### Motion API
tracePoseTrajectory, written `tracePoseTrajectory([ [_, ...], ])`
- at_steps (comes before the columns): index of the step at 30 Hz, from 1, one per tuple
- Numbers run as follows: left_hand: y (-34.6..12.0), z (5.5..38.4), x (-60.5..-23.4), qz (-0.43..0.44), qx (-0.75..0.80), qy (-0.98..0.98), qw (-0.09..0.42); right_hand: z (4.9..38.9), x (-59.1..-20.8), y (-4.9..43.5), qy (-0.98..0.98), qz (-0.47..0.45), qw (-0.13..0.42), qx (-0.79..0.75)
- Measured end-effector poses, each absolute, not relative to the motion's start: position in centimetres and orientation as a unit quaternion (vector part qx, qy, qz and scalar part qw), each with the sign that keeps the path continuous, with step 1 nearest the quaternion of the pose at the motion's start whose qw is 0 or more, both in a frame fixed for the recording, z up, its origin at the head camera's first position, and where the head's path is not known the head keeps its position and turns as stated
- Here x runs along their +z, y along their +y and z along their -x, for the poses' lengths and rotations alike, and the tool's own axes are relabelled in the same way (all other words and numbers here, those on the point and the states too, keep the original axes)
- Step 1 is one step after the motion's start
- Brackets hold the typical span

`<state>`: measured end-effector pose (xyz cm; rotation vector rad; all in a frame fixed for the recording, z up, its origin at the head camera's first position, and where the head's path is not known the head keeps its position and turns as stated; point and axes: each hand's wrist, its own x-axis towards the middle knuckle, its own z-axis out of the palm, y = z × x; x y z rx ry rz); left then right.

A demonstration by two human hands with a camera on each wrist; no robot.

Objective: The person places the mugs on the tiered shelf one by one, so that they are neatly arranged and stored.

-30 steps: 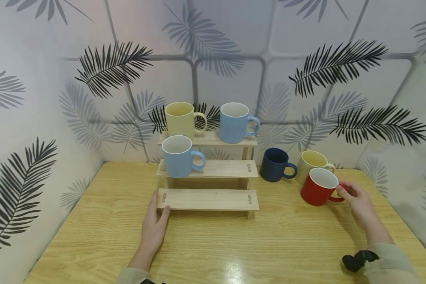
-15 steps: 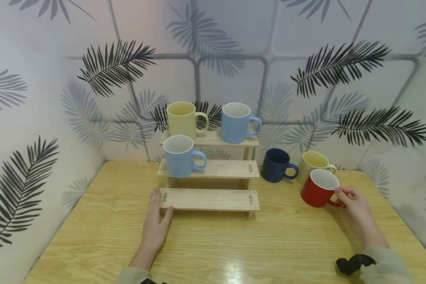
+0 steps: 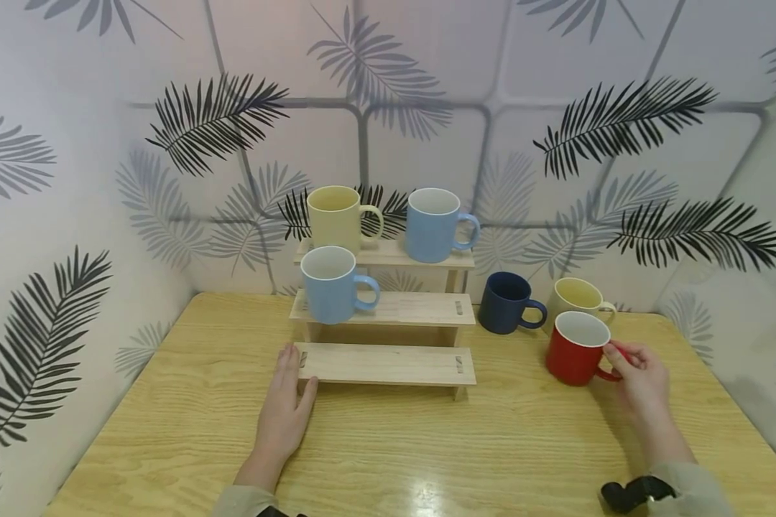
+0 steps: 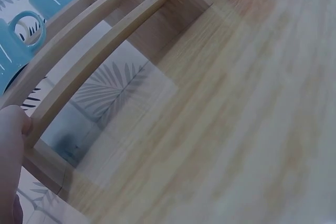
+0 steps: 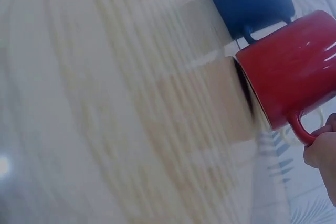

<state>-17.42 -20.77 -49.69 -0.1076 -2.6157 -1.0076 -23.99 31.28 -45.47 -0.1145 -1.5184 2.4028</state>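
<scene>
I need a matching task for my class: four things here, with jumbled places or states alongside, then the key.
1. Red mug
2. Navy mug
3. Lower light-blue mug
4. Left hand

A. On the middle shelf
B. Touching the left end of the bottom shelf
C. On the table, untouched
D. Held by its handle in the right hand

Pairs: 1-D, 2-C, 3-A, 4-B

A navy mug (image 3: 503, 310) and a pale yellow mug (image 3: 575, 295) stand near the surface's (image 3: 491, 445) back right corner; leaf-print wallpaper (image 3: 420, 57) rises behind.
</scene>
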Motion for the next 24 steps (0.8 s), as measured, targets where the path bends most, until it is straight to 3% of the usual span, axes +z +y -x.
tracePoseTrajectory([
  [9,-20.6,17.4,-49.4,0.029,-0.375,-0.914,0.151,22.9,-42.9,28.4,-0.543,-0.067,0.105,0.831],
  [24,-20.4,17.3,-49.4,0.022,-0.376,-0.914,0.152,23.9,-38.3,21.3,-0.477,-0.115,0.163,0.856],
])
